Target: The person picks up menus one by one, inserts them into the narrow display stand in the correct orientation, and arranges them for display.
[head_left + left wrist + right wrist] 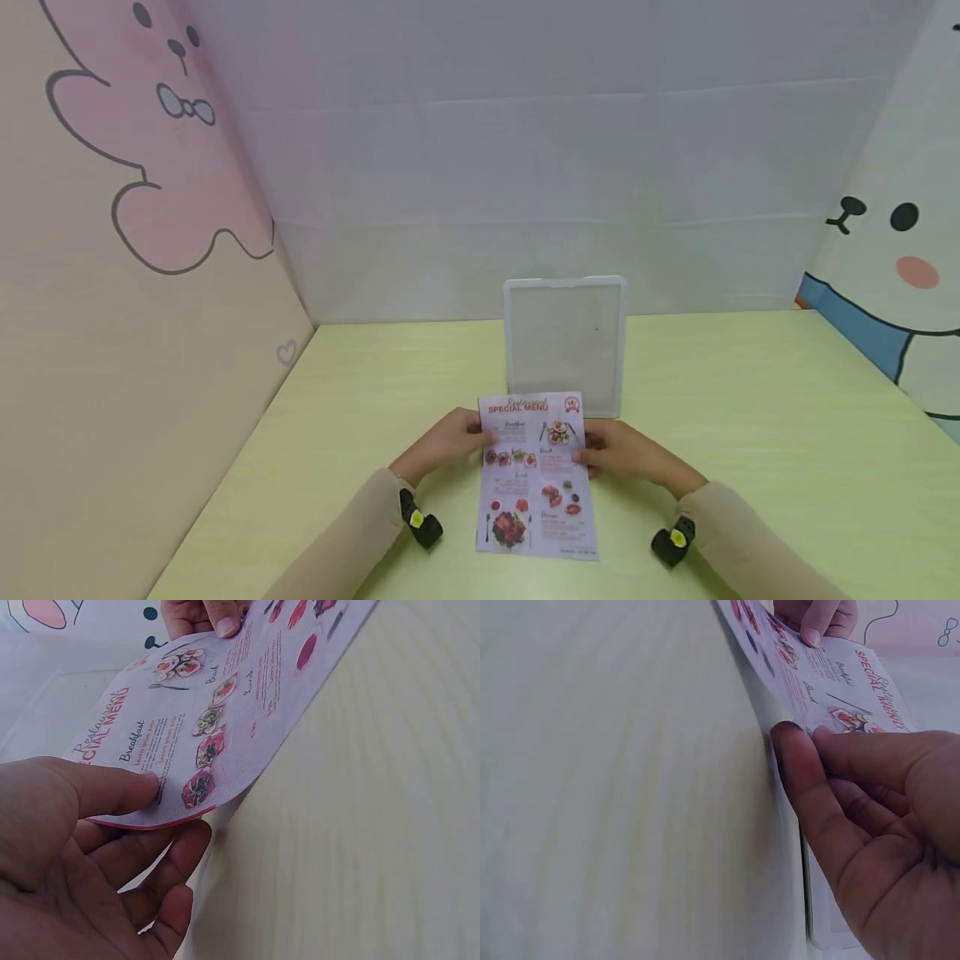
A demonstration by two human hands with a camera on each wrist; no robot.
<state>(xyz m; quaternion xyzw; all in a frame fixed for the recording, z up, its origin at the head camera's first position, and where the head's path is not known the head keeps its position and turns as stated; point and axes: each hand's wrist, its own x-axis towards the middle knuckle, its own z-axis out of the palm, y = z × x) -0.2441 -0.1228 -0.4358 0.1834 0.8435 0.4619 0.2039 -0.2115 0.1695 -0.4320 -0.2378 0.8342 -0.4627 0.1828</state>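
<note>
A printed paper menu [525,483] headed "Special Menu" is held between both hands, tilted over the table. My left hand [455,435] pinches its left edge, thumb on the printed face and the other fingers behind, as the left wrist view shows for this hand [97,847]. At the right edge my right hand [618,450] pinches the sheet; in the right wrist view this hand [870,817] has its thumb on the front and fingers behind. Just beyond the menu stands a white-framed clear panel [566,342], its lower left part hidden by the paper.
The pale yellow-green table [750,400] runs back to a white curtain-like backdrop [525,167]. Side walls carry cartoon figures, a pink bear [161,150] at left and a white one [892,250] at right. Black wrist cameras [422,521] sit on both sleeves.
</note>
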